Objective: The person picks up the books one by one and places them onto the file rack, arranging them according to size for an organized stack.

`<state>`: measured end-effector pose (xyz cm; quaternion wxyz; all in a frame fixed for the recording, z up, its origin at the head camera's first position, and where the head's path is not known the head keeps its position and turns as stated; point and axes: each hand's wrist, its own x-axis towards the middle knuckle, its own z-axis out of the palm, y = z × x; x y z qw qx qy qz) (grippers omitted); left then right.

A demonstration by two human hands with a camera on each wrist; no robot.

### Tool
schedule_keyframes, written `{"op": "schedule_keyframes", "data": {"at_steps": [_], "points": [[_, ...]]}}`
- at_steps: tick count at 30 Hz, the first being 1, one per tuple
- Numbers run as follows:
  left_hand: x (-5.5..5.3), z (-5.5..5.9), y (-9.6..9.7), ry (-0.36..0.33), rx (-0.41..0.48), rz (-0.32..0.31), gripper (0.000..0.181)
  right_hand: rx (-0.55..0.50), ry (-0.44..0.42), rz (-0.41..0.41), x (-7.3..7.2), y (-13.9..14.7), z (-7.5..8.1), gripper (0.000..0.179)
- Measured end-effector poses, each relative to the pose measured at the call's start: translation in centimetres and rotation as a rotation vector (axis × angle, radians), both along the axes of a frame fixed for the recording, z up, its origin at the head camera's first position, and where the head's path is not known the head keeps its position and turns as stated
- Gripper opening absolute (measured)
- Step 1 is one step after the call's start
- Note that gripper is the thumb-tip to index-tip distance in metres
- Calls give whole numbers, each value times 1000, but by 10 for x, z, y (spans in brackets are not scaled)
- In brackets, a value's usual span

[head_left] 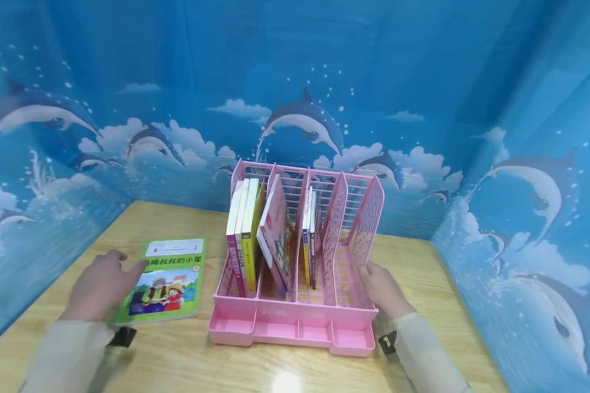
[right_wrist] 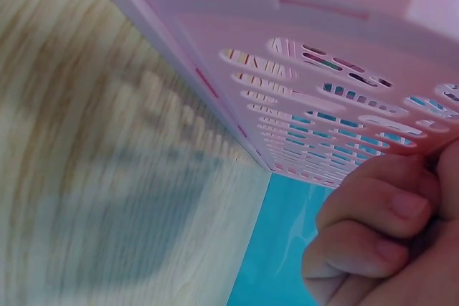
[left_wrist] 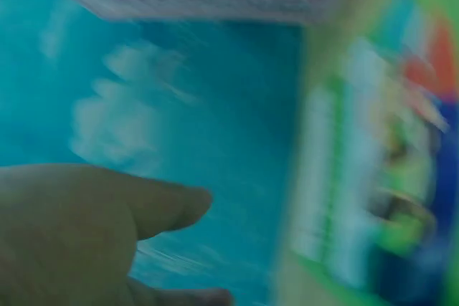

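In the head view my left hand [head_left: 98, 284] hovers at the left edge of a green picture book [head_left: 169, 281], thumb and fingers spread apart. The book lies flat, cover up. The left wrist view is blurred, showing the hand [left_wrist: 79, 231] with nothing between its fingers and the book [left_wrist: 394, 177] to its right. My right hand [head_left: 385, 289] holds the right side wall of a pink file rack [head_left: 295, 322]. Its fingers [right_wrist: 373, 209] are curled by the slotted panel [right_wrist: 323, 116] in the right wrist view; the thumb's contact is hidden.
White and yellow-spined books [head_left: 246, 240] stand in the rack's left slot. A pink-covered book [head_left: 275, 229] leans in the second, and thin books [head_left: 310, 240] stand in the third. Small trays run along the front. Blue dolphin curtains [head_left: 295, 71] surround the wooden table [head_left: 255, 371].
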<state>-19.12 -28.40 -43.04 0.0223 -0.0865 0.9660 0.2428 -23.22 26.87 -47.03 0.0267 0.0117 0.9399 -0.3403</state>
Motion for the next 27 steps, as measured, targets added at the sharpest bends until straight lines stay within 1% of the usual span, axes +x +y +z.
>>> {"op": "schedule_keyframes", "data": {"at_steps": [1,2,3,4,6,8,10,14,18,21,24,27], "points": [[-5,-11,-7,-78,-18,-5,98,-4,1,-2,0,0,0,55],[-9,-22,-12,-137,-25,-9,103,-10,0,-4,0,0,0,55],[-12,-30,-17,-187,-22,-8,109,-15,-3,-5,0,0,0,54],[-15,-39,-19,-219,-12,4,113,-23,-6,-6,1,0,0,54],[-17,-51,-21,-244,15,33,119,-39,-18,-7,1,-1,-1,55],[-17,-57,-20,-252,37,60,121,-47,-26,-5,1,-1,-1,56],[-18,-59,-17,-256,54,70,111,-45,-25,-5,0,-1,-1,56],[-21,-57,-12,-280,73,59,84,-28,-12,-5,-1,0,-1,57],[-26,-55,-9,-310,99,73,84,-13,-3,-2,-1,1,-1,57],[-26,-55,-9,-323,113,83,87,-6,1,0,-1,1,0,56],[-26,-56,-8,-325,123,97,88,-9,-4,-1,-1,1,0,56],[-25,-56,-5,-309,139,123,84,-22,-10,-3,-1,1,0,56]]}}
